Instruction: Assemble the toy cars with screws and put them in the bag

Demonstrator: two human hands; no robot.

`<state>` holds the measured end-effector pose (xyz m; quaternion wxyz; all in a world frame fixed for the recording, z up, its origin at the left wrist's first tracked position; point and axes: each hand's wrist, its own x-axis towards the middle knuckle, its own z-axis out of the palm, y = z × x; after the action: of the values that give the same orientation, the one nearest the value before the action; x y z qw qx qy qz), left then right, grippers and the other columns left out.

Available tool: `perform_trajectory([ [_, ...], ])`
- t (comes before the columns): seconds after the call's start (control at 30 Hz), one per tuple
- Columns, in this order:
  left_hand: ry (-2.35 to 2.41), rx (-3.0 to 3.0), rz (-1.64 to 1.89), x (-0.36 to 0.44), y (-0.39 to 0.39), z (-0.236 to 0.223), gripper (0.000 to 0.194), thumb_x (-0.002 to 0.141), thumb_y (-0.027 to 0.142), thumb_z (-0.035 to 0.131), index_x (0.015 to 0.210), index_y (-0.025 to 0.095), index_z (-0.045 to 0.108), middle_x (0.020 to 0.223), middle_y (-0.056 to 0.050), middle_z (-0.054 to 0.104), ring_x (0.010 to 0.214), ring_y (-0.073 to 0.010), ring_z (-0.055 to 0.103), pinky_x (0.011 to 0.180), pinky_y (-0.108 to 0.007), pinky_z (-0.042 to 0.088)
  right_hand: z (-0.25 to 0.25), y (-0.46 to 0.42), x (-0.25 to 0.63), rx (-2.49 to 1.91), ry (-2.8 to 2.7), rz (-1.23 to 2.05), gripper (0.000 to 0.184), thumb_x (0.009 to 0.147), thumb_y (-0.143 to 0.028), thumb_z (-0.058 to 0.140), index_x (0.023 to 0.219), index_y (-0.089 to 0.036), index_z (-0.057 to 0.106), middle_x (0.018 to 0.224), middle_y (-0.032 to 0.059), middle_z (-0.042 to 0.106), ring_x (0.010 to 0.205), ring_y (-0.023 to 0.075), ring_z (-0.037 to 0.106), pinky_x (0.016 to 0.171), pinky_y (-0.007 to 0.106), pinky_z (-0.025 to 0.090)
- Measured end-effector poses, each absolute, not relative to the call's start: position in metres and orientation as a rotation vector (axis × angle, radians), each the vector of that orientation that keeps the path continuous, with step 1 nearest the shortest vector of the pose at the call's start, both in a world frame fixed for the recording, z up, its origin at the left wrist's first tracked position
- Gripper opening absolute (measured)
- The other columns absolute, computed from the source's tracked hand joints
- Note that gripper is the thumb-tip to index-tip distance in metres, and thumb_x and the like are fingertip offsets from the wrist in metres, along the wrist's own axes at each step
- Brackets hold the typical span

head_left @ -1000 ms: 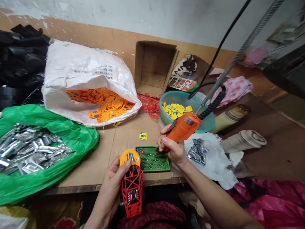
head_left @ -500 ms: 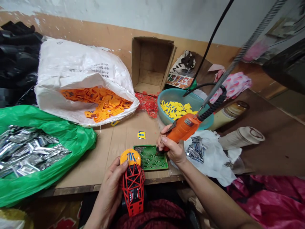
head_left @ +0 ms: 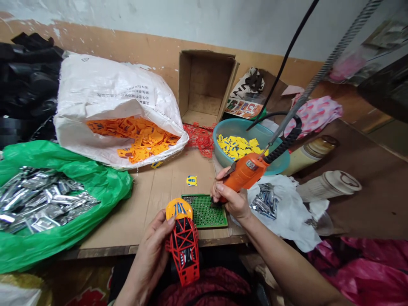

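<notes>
My left hand (head_left: 158, 233) is closed round a toy car (head_left: 185, 250) with a red lattice frame and an orange hood, held at the table's front edge. In my right hand (head_left: 231, 197) is an orange electric screwdriver (head_left: 244, 176), which hangs from a coiled spring and a black cable. Its lower end points down at the green screw tray (head_left: 207, 219), a perforated plate with many small screws in it. My fingers hide the tip, so I cannot tell if it touches a screw. Behind the tray lies a single yellow sticker-covered piece (head_left: 191, 180).
A white sack (head_left: 111, 80) spills orange parts at the back left. Left of me, a green bag (head_left: 111, 187) holds silvery parts. A teal basin (head_left: 219, 153) contains yellow pieces, near red lattice parts (head_left: 202, 138), a cardboard box (head_left: 207, 85) and a white bag (head_left: 293, 212).
The whole view has shifted slightly, moving things a little to the right. Both hands keep their holds, and the screwdriver stays over the screw tray.
</notes>
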<state>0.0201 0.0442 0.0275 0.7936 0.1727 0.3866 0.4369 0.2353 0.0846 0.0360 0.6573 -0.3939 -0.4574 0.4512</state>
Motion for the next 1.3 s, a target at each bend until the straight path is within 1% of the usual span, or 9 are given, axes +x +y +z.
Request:
perform_trajectory([
  [0.07,0.799,0.367,0.938,0.020,0.044,0.024,0.036,0.077,0.026,0.085,0.108,0.015,0.071,0.092,-0.008,0.078,0.073,-0.0171,0.073,0.069,-0.025,0.059,0.050,0.088,0.232,-0.859,-1.002,1.016,0.025,0.081,-0.033,0.072,0.097,-0.023,0.056,0.053,-0.0094,0.053,0.042,0.0124,0.051,0.049,0.027,0.046],
  [0.17,0.746,0.363,0.944,0.019,0.045,0.020,0.039,0.076,0.026,0.085,0.111,0.015,0.071,0.097,-0.008,0.078,0.078,-0.0180,0.073,0.075,-0.028,0.060,0.085,0.093,0.222,-0.724,-0.909,1.017,0.022,0.075,-0.030,0.071,0.091,-0.022,0.057,0.049,-0.0098,0.051,0.038,0.0121,0.047,0.048,0.027,0.045],
  [0.23,0.724,0.370,0.947,0.019,0.045,0.019,0.039,0.075,0.026,0.086,0.110,0.016,0.072,0.097,-0.008,0.078,0.079,-0.0171,0.072,0.075,-0.027,0.059,0.107,0.094,0.211,-0.633,-0.881,1.064,0.021,0.072,-0.028,0.069,0.088,-0.023,0.057,0.047,-0.0100,0.050,0.036,0.0120,0.045,0.048,0.028,0.045],
  [0.33,0.718,0.378,0.955,0.020,0.045,0.020,0.039,0.074,0.026,0.088,0.108,0.016,0.073,0.099,-0.008,0.078,0.081,-0.0165,0.071,0.077,-0.026,0.057,0.125,0.095,0.193,-0.563,-0.883,1.163,0.019,0.072,-0.029,0.067,0.088,-0.025,0.057,0.048,-0.0103,0.051,0.035,0.0126,0.045,0.047,0.029,0.046],
  [0.5,0.703,0.387,0.968,0.020,0.044,0.022,0.039,0.075,0.027,0.088,0.110,0.016,0.073,0.100,-0.007,0.076,0.082,-0.0149,0.069,0.078,-0.025,0.055,0.117,0.096,0.171,-0.488,-0.915,1.285,0.021,0.075,-0.033,0.071,0.090,-0.025,0.057,0.048,-0.0098,0.051,0.036,0.0133,0.046,0.048,0.030,0.045],
  [0.7,0.672,0.399,0.970,0.019,0.042,0.020,0.037,0.079,0.028,0.085,0.111,0.017,0.071,0.097,-0.006,0.075,0.079,-0.0142,0.066,0.078,-0.026,0.053,0.106,0.098,0.161,-0.461,-0.947,1.305,0.020,0.078,-0.030,0.070,0.091,-0.025,0.056,0.050,-0.0091,0.053,0.038,0.0123,0.048,0.049,0.028,0.043],
  [0.87,0.659,0.378,0.981,0.019,0.042,0.018,0.037,0.078,0.027,0.085,0.111,0.016,0.072,0.096,-0.005,0.074,0.078,-0.0143,0.066,0.077,-0.025,0.053,0.105,0.097,0.159,-0.521,-0.972,1.317,0.024,0.079,-0.035,0.071,0.093,-0.025,0.055,0.050,-0.0091,0.051,0.039,0.0126,0.047,0.050,0.029,0.045],
  [1.03,0.662,0.362,0.978,0.018,0.042,0.018,0.038,0.077,0.027,0.086,0.110,0.016,0.072,0.097,-0.006,0.075,0.079,-0.0140,0.066,0.077,-0.025,0.053,0.104,0.097,0.157,-0.524,-0.979,1.298,0.026,0.078,-0.036,0.073,0.090,-0.026,0.053,0.050,-0.0096,0.049,0.037,0.0119,0.046,0.048,0.028,0.042],
  [1.3,0.679,0.373,0.990,0.018,0.043,0.022,0.039,0.074,0.029,0.088,0.107,0.016,0.072,0.096,-0.006,0.075,0.079,-0.0145,0.067,0.077,-0.025,0.052,0.105,0.096,0.155,-0.501,-0.981,1.327,0.022,0.077,-0.032,0.072,0.091,-0.025,0.057,0.049,-0.0093,0.052,0.037,0.0123,0.047,0.048,0.028,0.043],
])
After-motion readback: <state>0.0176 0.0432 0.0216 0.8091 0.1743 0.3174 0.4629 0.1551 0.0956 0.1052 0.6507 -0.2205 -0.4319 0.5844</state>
